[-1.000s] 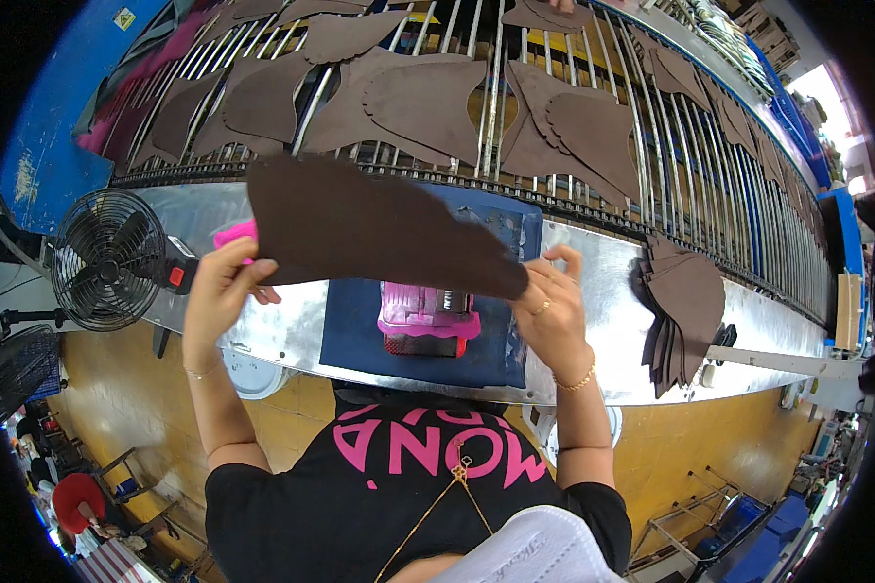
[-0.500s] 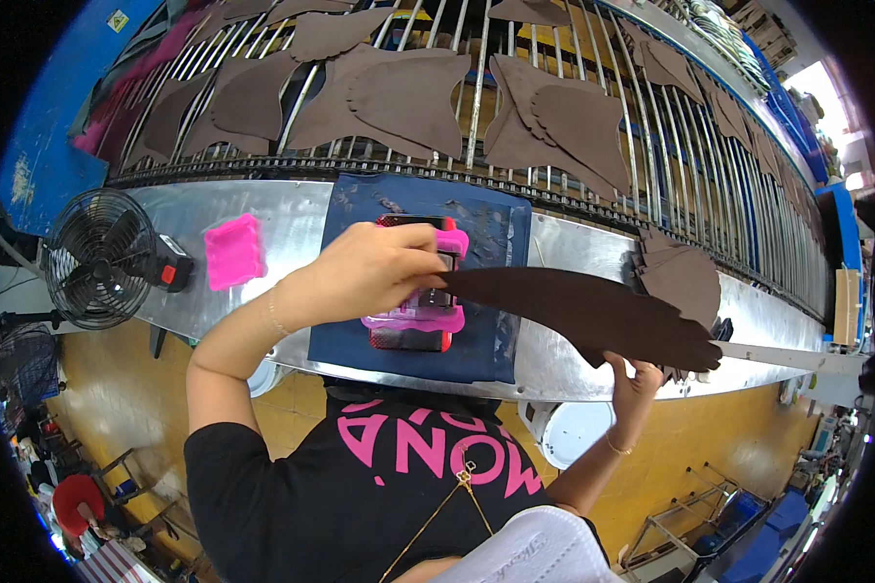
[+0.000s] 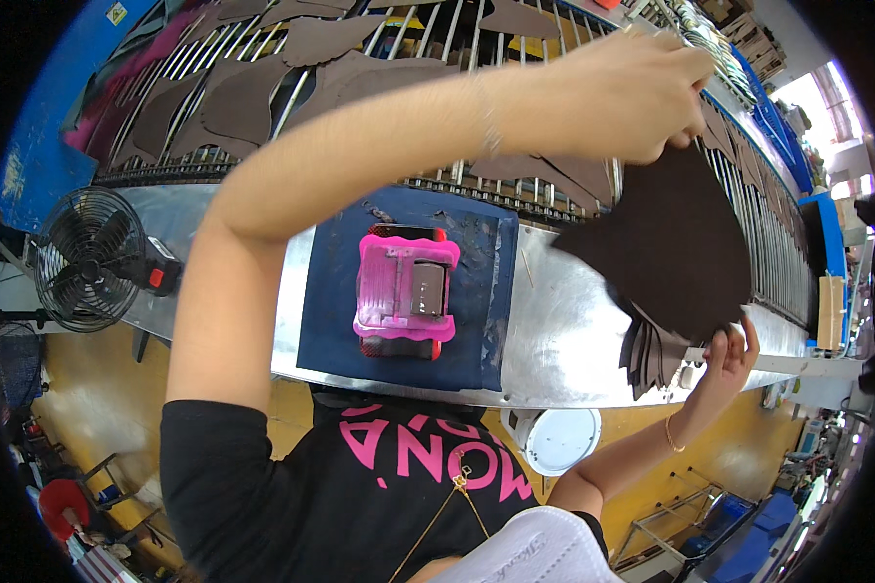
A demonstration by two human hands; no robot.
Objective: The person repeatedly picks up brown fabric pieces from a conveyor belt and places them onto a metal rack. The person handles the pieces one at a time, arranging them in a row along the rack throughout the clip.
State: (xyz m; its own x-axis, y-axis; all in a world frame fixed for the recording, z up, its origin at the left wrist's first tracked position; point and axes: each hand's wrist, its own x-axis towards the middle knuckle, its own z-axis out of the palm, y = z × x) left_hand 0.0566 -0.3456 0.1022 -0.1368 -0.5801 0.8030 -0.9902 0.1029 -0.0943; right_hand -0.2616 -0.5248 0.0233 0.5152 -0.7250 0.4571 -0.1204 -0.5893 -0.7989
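Note:
A dark brown flat cut piece [image 3: 685,238] with a curved outline hangs between my two hands, over the right part of the metal table. My left hand [image 3: 642,97] reaches across to the far right and is closed on its upper end; the fingertips are partly hidden. Lower down, my right hand [image 3: 729,358] pinches its near edge between thumb and fingers. Beneath the piece, similar brown pieces [image 3: 651,360] lie in a stack, partly covered by it. A pink frame [image 3: 384,291] over a black and red device sits on the dark blue mat [image 3: 335,340], apart from both hands.
Behind the table runs a conveyor of metal rods [image 3: 462,34] bearing several brown pieces [image 3: 233,102]. A black fan [image 3: 92,260] stands at the left end of the metal table [image 3: 564,340]. A white bucket [image 3: 562,439] is below the table's front edge.
My left hand has swung from over the mat to the far right, lifting its end of the brown piece. My right hand has shifted right. The pink frame is now uncovered.

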